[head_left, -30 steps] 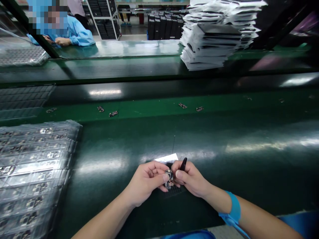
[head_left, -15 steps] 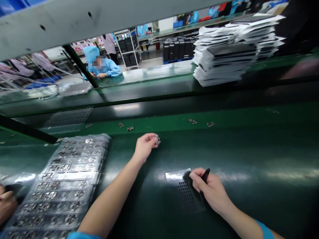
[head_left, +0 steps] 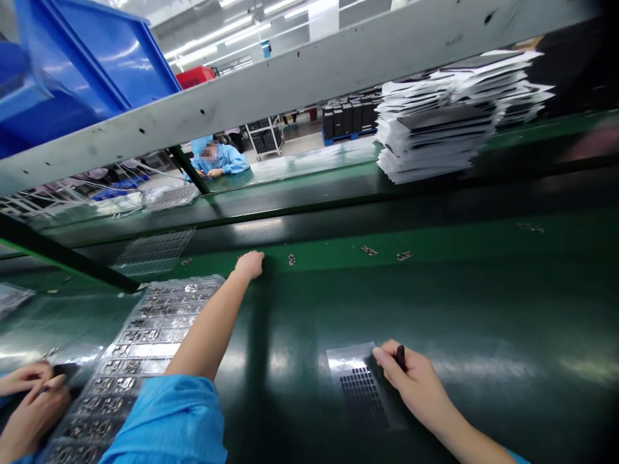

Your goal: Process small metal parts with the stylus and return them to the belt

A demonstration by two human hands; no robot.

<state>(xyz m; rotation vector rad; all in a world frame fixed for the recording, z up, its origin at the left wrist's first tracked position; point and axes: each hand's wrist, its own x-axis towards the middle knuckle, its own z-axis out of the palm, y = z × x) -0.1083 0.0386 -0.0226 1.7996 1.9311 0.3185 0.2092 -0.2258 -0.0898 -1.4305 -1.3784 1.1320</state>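
My left hand [head_left: 250,265] reaches far out to the bright green strip, its fingers curled down over the spot where a small metal part lay. Whatever sits under its fingertips is hidden. Just right of it lies a small metal part [head_left: 291,259], with two more metal parts [head_left: 369,250] further along the strip. My right hand [head_left: 411,377] is closed round a black pen-like tool [head_left: 400,356], whose tip I cannot see. Its fingertips are at the upper right corner of a clear sheet [head_left: 342,359] bearing rows of small black stickers [head_left: 362,385].
Left of my arm lie stacked clear trays [head_left: 130,348] of metal parts. Another person's hands [head_left: 36,403] work at the far left. A tall paper stack [head_left: 435,138] stands behind. A grey beam [head_left: 271,80] with blue bins [head_left: 97,58] crosses above; a green post [head_left: 68,258] slants left.
My left hand has moved left and away from me; the small metal part it held now lies on the green strip. My right hand stays by the sheet. The view has tilted up.
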